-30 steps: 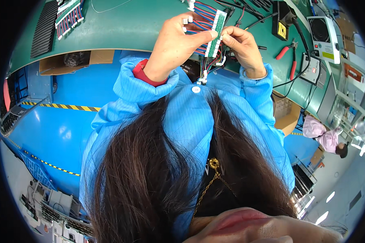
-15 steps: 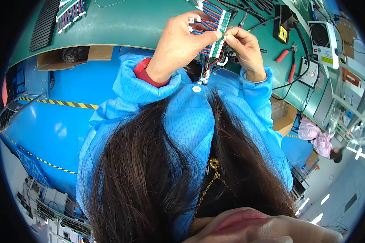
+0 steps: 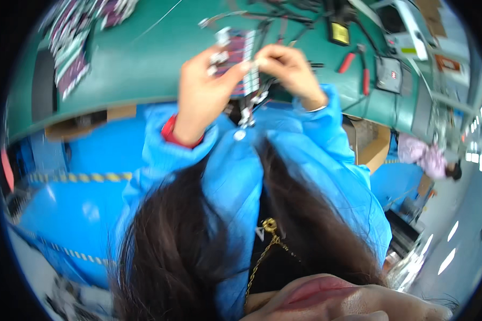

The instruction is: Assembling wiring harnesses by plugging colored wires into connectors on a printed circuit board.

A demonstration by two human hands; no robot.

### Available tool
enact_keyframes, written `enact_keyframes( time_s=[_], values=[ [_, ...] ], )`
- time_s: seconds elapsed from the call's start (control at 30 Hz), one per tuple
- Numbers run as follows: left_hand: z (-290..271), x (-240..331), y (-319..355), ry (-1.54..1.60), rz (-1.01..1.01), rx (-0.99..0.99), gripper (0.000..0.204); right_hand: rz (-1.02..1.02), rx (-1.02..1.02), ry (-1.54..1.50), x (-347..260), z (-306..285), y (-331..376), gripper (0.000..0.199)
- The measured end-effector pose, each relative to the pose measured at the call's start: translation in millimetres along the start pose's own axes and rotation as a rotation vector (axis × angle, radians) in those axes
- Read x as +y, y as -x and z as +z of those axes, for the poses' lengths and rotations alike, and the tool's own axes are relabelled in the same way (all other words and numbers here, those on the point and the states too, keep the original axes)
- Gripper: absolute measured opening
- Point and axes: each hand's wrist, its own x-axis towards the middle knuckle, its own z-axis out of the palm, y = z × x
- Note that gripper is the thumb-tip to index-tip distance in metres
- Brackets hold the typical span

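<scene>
My left hand [image 3: 204,88] is closed on a narrow green circuit board [image 3: 250,72] lined with white connectors, its thumb pressing the board's left edge. Red, blue and dark wires [image 3: 238,47] run from the board's left side, some under the fingers of that hand. At the board's right edge, my right hand [image 3: 290,70] is pinched, thumb against forefinger; blur hides what lies between the tips. Below the board, a thin wire bundle with white plugs [image 3: 246,116] hangs close to my blue coat.
Wire harnesses [image 3: 72,69] with white plugs lie at the table's far left. On the green table [image 3: 144,64], red-handled cutters [image 3: 365,80], a black stand with a yellow pad [image 3: 339,33] and a grey box [image 3: 389,75] are to the right. Someone in pink [image 3: 420,152] is farther off.
The view has shifted and blurred, bringing more of the harnesses at the left into sight. Both hands and the board appear lower and farther left, the grip much the same.
</scene>
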Motion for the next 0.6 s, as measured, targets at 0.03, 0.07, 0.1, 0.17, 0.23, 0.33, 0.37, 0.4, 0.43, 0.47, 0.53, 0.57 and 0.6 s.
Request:
enact_keyframes(
  time_s=[0.03,0.07,0.1,0.17,0.23,0.33,0.37,0.4,0.43,0.47,0.53,0.57,0.6],
  values=[
    [4,-1,-3,0.007,-0.044,0.002,0.025,-0.006,-0.008,0.061,2,-7,1,0.006],
    [7,-2,-2,0.011,-0.087,-0.006,0.024,-0.006,-0.006,0.124,3,-11,3,0.007],
    [17,1,-9,0.101,-0.160,-0.014,0.021,-0.025,0.034,0.115,3,-17,3,0.009],
    [8,2,-7,-0.079,-0.117,-0.006,0.019,-0.069,0.002,0.021,10,-7,-5,0.010],
    [13,4,-4,0.002,-0.110,0.002,0.018,-0.229,0.002,0.086,9,-5,-5,0.011],
    [13,-15,-8,-0.119,-0.131,0.051,0.025,-0.248,0.076,0.145,8,-5,6,0.011],
    [16,-16,-10,-0.213,-0.130,0.083,0.027,-0.219,0.086,0.174,3,-7,11,0.011],
    [18,-17,-12,-0.309,-0.130,0.125,0.029,-0.187,0.087,0.199,-1,-8,15,0.012],
    [18,-18,-14,-0.403,-0.132,0.175,0.031,-0.154,0.082,0.224,-3,-9,17,0.012],
    [17,-18,-15,-0.405,-0.125,0.167,0.031,-0.158,0.092,0.223,-3,-7,18,0.012],
    [9,-20,-17,-0.437,-0.137,0.129,0.034,-0.279,0.160,0.318,6,-3,15,0.015],
    [6,-21,-18,-0.453,-0.146,0.115,0.035,-0.340,0.188,0.365,10,0,12,0.017],
    [4,-22,-19,-0.467,-0.157,0.102,0.037,-0.400,0.214,0.412,14,1,9,0.018]
  ],
)
